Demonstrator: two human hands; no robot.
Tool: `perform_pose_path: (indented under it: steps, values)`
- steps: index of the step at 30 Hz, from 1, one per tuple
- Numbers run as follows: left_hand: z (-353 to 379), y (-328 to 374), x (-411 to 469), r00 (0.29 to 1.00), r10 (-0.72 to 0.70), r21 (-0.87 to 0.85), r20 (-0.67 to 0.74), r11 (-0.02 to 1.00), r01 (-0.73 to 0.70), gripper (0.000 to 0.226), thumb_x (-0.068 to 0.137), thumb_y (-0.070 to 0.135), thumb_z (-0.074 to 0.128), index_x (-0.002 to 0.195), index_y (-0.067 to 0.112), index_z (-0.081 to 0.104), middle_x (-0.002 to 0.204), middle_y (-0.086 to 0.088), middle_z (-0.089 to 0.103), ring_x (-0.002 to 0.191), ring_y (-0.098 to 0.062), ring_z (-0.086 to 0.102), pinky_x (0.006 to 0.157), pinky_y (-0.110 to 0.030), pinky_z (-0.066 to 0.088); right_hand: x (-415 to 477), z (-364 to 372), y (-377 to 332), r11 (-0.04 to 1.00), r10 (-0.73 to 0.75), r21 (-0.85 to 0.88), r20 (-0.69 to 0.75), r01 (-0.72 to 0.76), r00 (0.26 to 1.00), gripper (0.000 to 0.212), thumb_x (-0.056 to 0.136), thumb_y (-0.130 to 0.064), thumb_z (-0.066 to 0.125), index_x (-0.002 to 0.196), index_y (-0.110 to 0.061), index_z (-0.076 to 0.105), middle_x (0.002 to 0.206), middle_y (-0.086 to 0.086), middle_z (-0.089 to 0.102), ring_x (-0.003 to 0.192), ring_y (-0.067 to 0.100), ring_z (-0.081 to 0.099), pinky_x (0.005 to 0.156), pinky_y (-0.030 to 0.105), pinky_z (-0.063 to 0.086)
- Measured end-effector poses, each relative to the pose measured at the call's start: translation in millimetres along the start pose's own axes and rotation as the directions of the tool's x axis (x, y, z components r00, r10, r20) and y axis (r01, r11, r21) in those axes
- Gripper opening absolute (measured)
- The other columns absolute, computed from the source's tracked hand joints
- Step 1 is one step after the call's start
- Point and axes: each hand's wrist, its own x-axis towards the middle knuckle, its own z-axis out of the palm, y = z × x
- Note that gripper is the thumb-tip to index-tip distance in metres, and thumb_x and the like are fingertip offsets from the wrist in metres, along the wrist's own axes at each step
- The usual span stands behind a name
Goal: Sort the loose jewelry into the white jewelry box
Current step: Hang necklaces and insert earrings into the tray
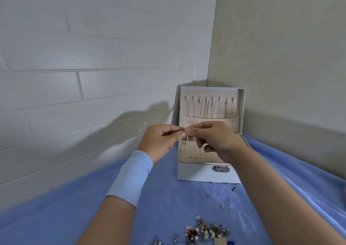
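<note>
The white jewelry box (pixel 196 172) stands open on the blue cloth, its lid upright against the corner with several chains (pixel 206 108) hung inside. Its beige earring panel (pixel 196 152) holds a few studs. My left hand (pixel 161 141) and my right hand (pixel 215 138) meet fingertip to fingertip above the panel's back edge, pinching something too small to make out. Loose jewelry (pixel 204 231) lies in a heap near the front of the cloth.
Blue cloth (pixel 93 198) covers the surface. A white brick wall runs along the left and a beige wall along the right, meeting behind the box. A few small pieces (pixel 234 189) lie scattered just in front of the box.
</note>
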Motion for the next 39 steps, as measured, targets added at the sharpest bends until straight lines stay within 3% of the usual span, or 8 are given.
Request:
perform_pose_path:
  steps: [4,9,13,16,23,27,31,39]
  values:
    - [0.9,-0.8,0.3,1.0,-0.022,0.009,0.006,1.0,0.022,0.008,0.086,0.014,0.074,0.092,0.018,0.078,0.047,0.013,0.047,0.044,-0.006,0.036,0.047,-0.014,0.034,-0.3,2.2,-0.2,1.0,0.02,0.009,-0.008,-0.02,1.0,0.012,0.079,-0.027,0.084,0.076,-0.016,0.08,0.067,0.0,0.066,0.051,0.01,0.047,0.047,0.022,0.031]
    - [3.5,1.1,2.1,0.999,-0.045,-0.033,-0.005,0.998,0.044,0.012,0.091,0.017,0.068,0.087,0.018,0.079,0.074,-0.018,0.063,0.052,-0.013,0.037,0.046,-0.019,0.034,0.1,2.6,0.7,0.997,-0.082,-0.005,-0.042,0.081,0.996,0.011,0.085,-0.023,0.079,0.082,-0.013,0.078,0.058,-0.003,0.063,0.048,0.012,0.046,0.044,0.023,0.032]
    - [2.3,3.0,1.3,0.992,-0.118,-0.137,0.043,0.983,0.123,0.016,0.095,0.012,0.062,0.09,0.018,0.076,0.076,0.001,0.07,0.053,-0.011,0.039,0.043,-0.016,0.032,-0.8,-1.2,-1.0,0.967,-0.229,-0.124,-0.032,0.224,0.973,0.001,0.084,-0.012,0.08,0.085,-0.013,0.08,0.059,-0.003,0.067,0.047,0.013,0.049,0.043,0.021,0.038]
    - [-1.0,3.3,1.1,0.983,-0.152,-0.15,0.103,0.975,0.166,0.016,0.096,0.011,0.06,0.092,0.012,0.075,0.077,0.001,0.069,0.054,-0.011,0.039,0.043,-0.017,0.028,-1.0,-2.3,-1.1,0.927,-0.302,-0.238,-0.012,0.291,0.953,0.013,0.082,-0.008,0.081,0.08,-0.02,0.079,0.07,-0.001,0.074,0.048,0.011,0.051,0.05,0.021,0.046]
    - [-6.4,2.1,2.2,0.97,-0.21,-0.104,0.123,0.969,0.223,0.018,0.099,0.012,0.056,0.095,0.012,0.074,0.075,0.001,0.068,0.053,-0.012,0.04,0.043,-0.017,0.028,-1.3,0.5,-2.6,0.87,-0.292,-0.403,0.045,0.285,0.955,0.014,0.09,-0.012,0.073,0.08,-0.022,0.074,0.054,-0.015,0.064,0.048,0.006,0.052,0.052,0.018,0.045]
    - [-3.7,3.4,2.7,0.973,-0.21,-0.01,0.091,0.977,0.212,0.019,0.099,0.013,0.055,0.091,0.011,0.072,0.073,0.004,0.067,0.052,-0.012,0.041,0.043,-0.017,0.031,-1.9,2.8,-0.3,0.883,-0.274,-0.388,0.029,0.264,0.961,0.008,0.093,-0.011,0.07,0.086,-0.013,0.074,0.048,-0.015,0.061,0.04,0.001,0.048,0.046,0.014,0.037]
    - [-0.7,2.5,3.0,0.97,-0.22,0.029,0.103,0.975,0.218,0.021,0.099,0.013,0.053,0.086,0.01,0.07,0.073,0.004,0.065,0.052,-0.011,0.042,0.043,-0.017,0.031,-1.8,2.2,1.2,0.92,-0.259,-0.299,0.019,0.252,0.966,0.005,0.093,-0.01,0.07,0.09,-0.009,0.074,0.053,-0.012,0.064,0.04,0.004,0.05,0.045,0.027,0.036]
    - [-0.8,2.9,0.9,0.955,-0.24,-0.153,0.173,0.952,0.266,0.017,0.097,0.01,0.056,0.088,0.007,0.071,0.073,0.003,0.066,0.05,-0.01,0.042,0.041,-0.017,0.026,1.6,-1.2,3.7,0.932,-0.308,-0.19,0.029,0.308,0.951,0.007,0.091,-0.008,0.072,0.089,-0.006,0.078,0.062,-0.007,0.069,0.048,0.01,0.049,0.044,0.016,0.04]
